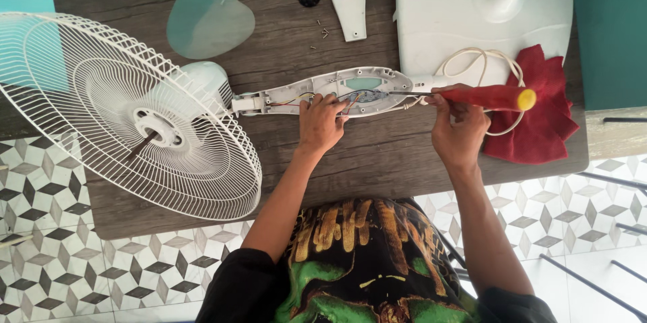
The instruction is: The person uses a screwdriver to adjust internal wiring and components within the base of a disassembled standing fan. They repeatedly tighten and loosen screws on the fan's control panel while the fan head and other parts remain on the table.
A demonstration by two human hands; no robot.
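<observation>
White plastic fan control housing [323, 90], opened mid-table: left hand [321, 124] pins it down, right hand [458, 127] grips red-handled screwdriver [488, 98]; best keep tip square, clear of wires.

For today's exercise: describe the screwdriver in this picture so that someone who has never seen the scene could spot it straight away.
Start at the white fan base at the table's far right edge, then drop to the red cloth beside it. The screwdriver lies across that cloth in the right hand, the only tool with a red handle and yellow end cap.

Dark wood-grain table [377, 154]; patterned geometric floor tiles [47, 262]; teal surface [610, 26] at right, perhaps wall; daylight.
</observation>
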